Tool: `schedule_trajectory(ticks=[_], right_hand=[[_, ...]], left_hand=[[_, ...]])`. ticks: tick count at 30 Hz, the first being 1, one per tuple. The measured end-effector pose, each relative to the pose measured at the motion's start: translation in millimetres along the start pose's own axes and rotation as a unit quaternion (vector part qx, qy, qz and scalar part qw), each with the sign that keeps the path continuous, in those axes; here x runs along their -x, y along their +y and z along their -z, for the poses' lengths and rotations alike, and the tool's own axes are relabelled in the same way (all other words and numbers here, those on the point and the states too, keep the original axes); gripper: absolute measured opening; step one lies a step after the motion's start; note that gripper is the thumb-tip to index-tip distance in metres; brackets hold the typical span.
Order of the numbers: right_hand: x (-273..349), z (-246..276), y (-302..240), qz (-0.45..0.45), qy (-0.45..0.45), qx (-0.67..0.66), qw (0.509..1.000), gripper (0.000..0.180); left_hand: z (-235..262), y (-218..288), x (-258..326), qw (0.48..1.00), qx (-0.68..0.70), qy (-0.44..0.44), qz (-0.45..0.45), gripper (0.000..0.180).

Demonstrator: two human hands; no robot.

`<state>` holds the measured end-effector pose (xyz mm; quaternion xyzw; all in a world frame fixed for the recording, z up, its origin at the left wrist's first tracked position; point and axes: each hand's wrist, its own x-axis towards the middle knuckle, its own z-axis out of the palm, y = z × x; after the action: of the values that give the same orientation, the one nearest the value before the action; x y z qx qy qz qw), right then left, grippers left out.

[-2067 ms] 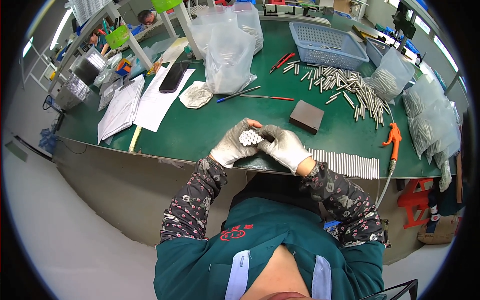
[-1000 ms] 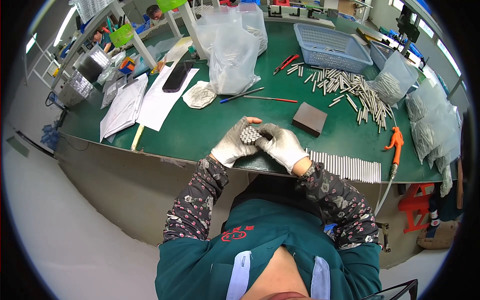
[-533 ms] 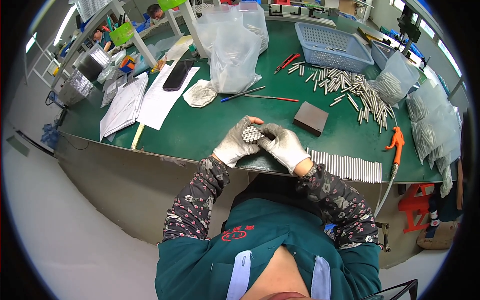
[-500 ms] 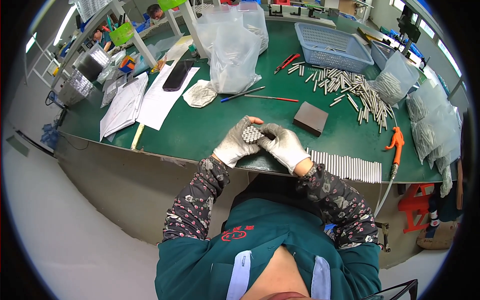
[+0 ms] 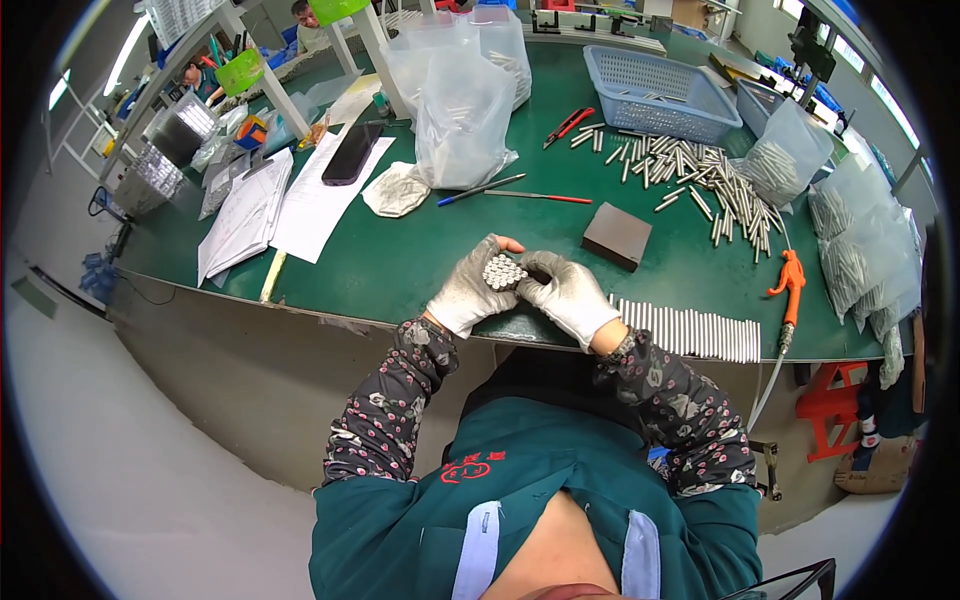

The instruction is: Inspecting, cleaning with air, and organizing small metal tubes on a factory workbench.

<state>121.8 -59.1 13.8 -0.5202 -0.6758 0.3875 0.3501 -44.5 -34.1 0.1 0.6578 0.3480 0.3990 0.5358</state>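
Note:
Both my hands wear white-grey gloves and meet over the front edge of the green table. A round bundle of metal pins (image 5: 503, 272), seen end-on, sits between them. My left hand (image 5: 470, 287) wraps round the bundle from the left, its thumb tip bare. From the right, my right hand (image 5: 568, 297) closes its fingers on the bundle's side. A row of metal pins (image 5: 690, 331) lies side by side along the table edge, just right of my right hand. Beyond that hand rests a dark rectangular block (image 5: 617, 236).
Loose metal pins (image 5: 700, 180) lie heaped before a blue basket (image 5: 660, 95). An orange air gun (image 5: 790, 285) and bags of pins (image 5: 860, 250) occupy the right side. Papers (image 5: 320, 205), a phone (image 5: 352, 154), a pen (image 5: 482, 190) and plastic bags (image 5: 465, 120) lie left and ahead.
My hands keep their hold on the bundle with hardly any movement. The table scene has shifted slightly left in the picture.

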Motion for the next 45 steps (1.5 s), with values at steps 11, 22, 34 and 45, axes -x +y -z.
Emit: schedule_trajectory(ticks=[11, 22, 34, 45], right_hand=[[-5.4, 92.4, -14.6, -0.001, 0.057, 0.460, 0.886, 0.059], [1.1, 77.8, -7.6, 0.154, 0.127, 0.397, 0.896, 0.047], [14.9, 31.4, -48.1, 0.292, 0.081, 0.376, 0.876, 0.031], [-10.3, 56.6, -37.8, 0.191, 0.219, 0.480, 0.828, 0.027]], left_hand=[[2.4, 1.7, 0.7, 0.998, 0.010, -0.010, 0.066, 0.048], [-0.2, 5.9, -1.9, 0.997, 0.033, -0.009, 0.075, 0.048], [-2.2, 5.3, -7.1, 1.000, -0.011, 0.009, 0.020, 0.058], [2.1, 0.3, -2.8, 0.997, 0.031, -0.002, 0.068, 0.056]])
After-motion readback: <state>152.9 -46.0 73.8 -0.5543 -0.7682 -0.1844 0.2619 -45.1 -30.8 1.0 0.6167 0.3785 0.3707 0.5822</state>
